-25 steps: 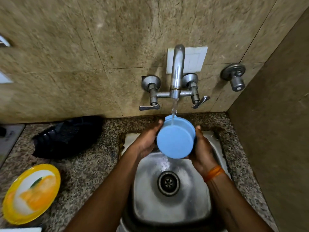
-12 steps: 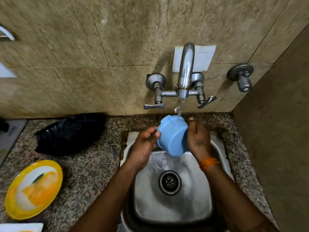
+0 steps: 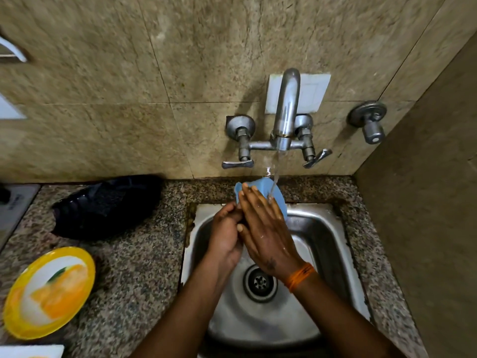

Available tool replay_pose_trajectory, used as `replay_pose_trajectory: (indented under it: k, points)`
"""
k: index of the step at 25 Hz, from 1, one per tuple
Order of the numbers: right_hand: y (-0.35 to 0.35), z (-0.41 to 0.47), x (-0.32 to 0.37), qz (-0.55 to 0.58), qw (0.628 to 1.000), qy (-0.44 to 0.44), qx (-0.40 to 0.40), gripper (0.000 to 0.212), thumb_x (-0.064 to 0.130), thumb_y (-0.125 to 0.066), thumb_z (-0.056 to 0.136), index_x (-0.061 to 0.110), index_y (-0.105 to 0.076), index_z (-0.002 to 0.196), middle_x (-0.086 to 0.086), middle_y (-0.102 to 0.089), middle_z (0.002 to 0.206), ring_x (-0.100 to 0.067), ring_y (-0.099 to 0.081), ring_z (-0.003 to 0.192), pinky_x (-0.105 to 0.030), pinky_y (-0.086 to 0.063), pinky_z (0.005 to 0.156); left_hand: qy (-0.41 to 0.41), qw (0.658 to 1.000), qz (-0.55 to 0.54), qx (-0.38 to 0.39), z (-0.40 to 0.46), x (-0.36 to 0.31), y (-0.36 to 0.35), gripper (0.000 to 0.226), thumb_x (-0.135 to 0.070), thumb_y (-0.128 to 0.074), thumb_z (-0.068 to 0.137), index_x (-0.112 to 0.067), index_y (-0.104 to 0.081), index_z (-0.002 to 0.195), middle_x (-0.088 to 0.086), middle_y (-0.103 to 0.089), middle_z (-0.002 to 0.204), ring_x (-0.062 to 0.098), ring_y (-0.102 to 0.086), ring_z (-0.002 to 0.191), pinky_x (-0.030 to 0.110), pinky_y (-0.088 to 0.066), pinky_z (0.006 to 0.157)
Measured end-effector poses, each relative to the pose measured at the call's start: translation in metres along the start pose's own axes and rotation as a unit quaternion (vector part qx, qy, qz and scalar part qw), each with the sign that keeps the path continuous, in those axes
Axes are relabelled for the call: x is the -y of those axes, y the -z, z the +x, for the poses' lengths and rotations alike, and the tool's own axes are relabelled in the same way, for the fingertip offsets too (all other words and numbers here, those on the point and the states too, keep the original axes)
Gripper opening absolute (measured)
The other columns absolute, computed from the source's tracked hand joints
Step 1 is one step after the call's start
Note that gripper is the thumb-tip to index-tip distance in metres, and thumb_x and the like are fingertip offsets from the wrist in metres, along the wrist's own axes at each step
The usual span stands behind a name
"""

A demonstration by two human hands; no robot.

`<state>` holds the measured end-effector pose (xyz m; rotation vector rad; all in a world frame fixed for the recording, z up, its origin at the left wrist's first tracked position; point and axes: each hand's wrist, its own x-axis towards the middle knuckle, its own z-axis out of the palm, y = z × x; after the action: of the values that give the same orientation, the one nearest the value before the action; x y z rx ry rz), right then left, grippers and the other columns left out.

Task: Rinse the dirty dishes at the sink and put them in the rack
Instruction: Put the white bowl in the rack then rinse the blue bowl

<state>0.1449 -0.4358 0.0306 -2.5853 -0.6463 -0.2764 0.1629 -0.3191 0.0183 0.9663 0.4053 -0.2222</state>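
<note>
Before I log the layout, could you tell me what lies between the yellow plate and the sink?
Only bare speckled countertop lies between the yellow plate and the sink, as the head view shows.

Blue bowl (image 3: 280, 196) under running tap (image 3: 285, 112)

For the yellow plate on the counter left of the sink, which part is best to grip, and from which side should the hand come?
Probably the raised rim of the yellow plate, at its right edge, nearest the sink. The plate lies face up on the granite counter, so a thumb on top and fingers under the rim should lift it. The left hand is closer, but it now helps hold the blue bowl.
</note>
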Motion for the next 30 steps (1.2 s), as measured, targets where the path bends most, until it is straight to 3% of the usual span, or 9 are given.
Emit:
replay_pose_trajectory:
  k: [4, 7, 9, 12, 15, 20, 23, 26, 30]
  points:
    - [0.004, 0.007, -0.012, 0.01, 0.999, 0.041, -0.011, 0.061, 0.038, -0.046, 0.106, 0.013, -0.03, 0.16, -0.005, -0.016, 0.171, -0.019, -0.012, 0.158, -0.044, -0.019, 0.127, 0.034, 0.993, -0.113, -0.021, -0.002, 0.004, 0.001, 0.037, -0.006, -0.056, 0.094, 0.0, -0.062, 0.13, 0.022, -0.067, 0.127, 0.03, -0.066, 0.112, 0.036, -0.056, 0.096]
    - [0.004, -0.001, -0.043, 0.135, 0.985, -0.096, -0.043, 0.074, 0.054, -0.047, 0.1, 0.012, -0.031, 0.159, -0.006, -0.025, 0.168, -0.018, -0.021, 0.156, -0.041, -0.023, 0.126, 0.048, 0.987, -0.153, -0.027, -0.001, 0.002, 0.007, 0.046, -0.014, -0.061, 0.085, 0.0, -0.061, 0.128, 0.023, -0.069, 0.124, 0.034, -0.068, 0.107, 0.042, -0.06, 0.088]
    - [0.004, -0.008, -0.041, 0.149, 0.978, -0.145, -0.004, 0.082, 0.065, -0.036, 0.098, 0.011, -0.03, 0.159, -0.007, -0.028, 0.167, -0.021, -0.021, 0.156, -0.045, -0.021, 0.127, 0.051, 0.988, -0.145, -0.037, -0.006, 0.007, 0.006, 0.03, -0.007, -0.057, 0.091, 0.001, -0.065, 0.119, 0.023, -0.074, 0.112, 0.03, -0.073, 0.097, 0.041, -0.063, 0.085]
    - [-0.003, -0.006, -0.009, 0.03, 0.995, -0.059, 0.079, 0.076, 0.057, -0.033, 0.1, 0.012, -0.025, 0.161, -0.009, -0.024, 0.168, -0.028, -0.011, 0.158, -0.045, -0.008, 0.129, 0.065, 0.99, -0.107, -0.07, -0.01, 0.032, 0.006, 0.035, -0.004, -0.033, 0.107, -0.011, -0.066, 0.098, 0.0, -0.078, 0.076, 0.009, -0.075, 0.065, 0.02, -0.06, 0.056]
    - [-0.002, 0.002, -0.013, 0.026, 0.996, -0.007, 0.084, 0.066, 0.052, -0.038, 0.105, 0.015, -0.031, 0.16, -0.002, -0.029, 0.167, -0.024, -0.009, 0.158, -0.048, -0.016, 0.127, 0.068, 0.989, -0.095, -0.09, -0.009, 0.033, 0.005, 0.028, -0.013, -0.039, 0.106, -0.015, -0.066, 0.101, -0.003, -0.074, 0.074, 0.006, -0.07, 0.059, 0.018, -0.055, 0.05]
    - [-0.001, 0.003, -0.024, 0.089, 0.994, -0.039, 0.047, 0.088, 0.062, -0.045, 0.098, 0.014, -0.012, 0.163, -0.005, -0.009, 0.172, -0.019, -0.006, 0.159, -0.042, -0.011, 0.129, 0.043, 0.992, -0.109, -0.052, -0.003, 0.016, 0.006, 0.024, -0.008, -0.045, 0.104, -0.004, -0.067, 0.11, 0.011, -0.074, 0.097, 0.016, -0.073, 0.078, 0.028, -0.061, 0.07]
    - [-0.002, 0.004, -0.036, 0.164, 0.972, -0.164, 0.036, 0.11, 0.074, -0.063, 0.079, 0.025, -0.011, 0.163, -0.003, -0.024, 0.166, -0.023, -0.028, 0.152, -0.044, -0.031, 0.121, 0.021, 0.997, -0.066, -0.03, -0.011, 0.018, 0.015, 0.02, -0.008, -0.046, 0.105, -0.004, -0.066, 0.109, 0.014, -0.073, 0.103, 0.021, -0.072, 0.085, 0.035, -0.061, 0.077]
    - [0.003, -0.004, -0.038, 0.219, 0.947, -0.234, 0.028, 0.103, 0.072, -0.074, 0.069, 0.034, -0.026, 0.151, 0.003, -0.039, 0.145, -0.018, -0.046, 0.132, -0.043, -0.047, 0.106, 0.017, 1.0, 0.005, 0.007, -0.02, 0.018, 0.032, 0.018, -0.007, -0.053, 0.101, -0.007, -0.07, 0.107, 0.011, -0.077, 0.101, 0.023, -0.073, 0.09, 0.038, -0.06, 0.084]
    - [0.02, -0.022, -0.04, 0.045, 0.996, -0.035, 0.073, 0.103, 0.062, -0.08, 0.062, 0.026, -0.034, 0.147, -0.004, -0.037, 0.145, -0.025, -0.042, 0.132, -0.043, -0.052, 0.101, 0.122, 0.987, 0.071, 0.072, -0.016, -0.004, 0.058, 0.039, -0.012, -0.071, 0.074, -0.006, -0.076, 0.112, 0.018, -0.076, 0.104, 0.032, -0.07, 0.093, 0.043, -0.059, 0.086]
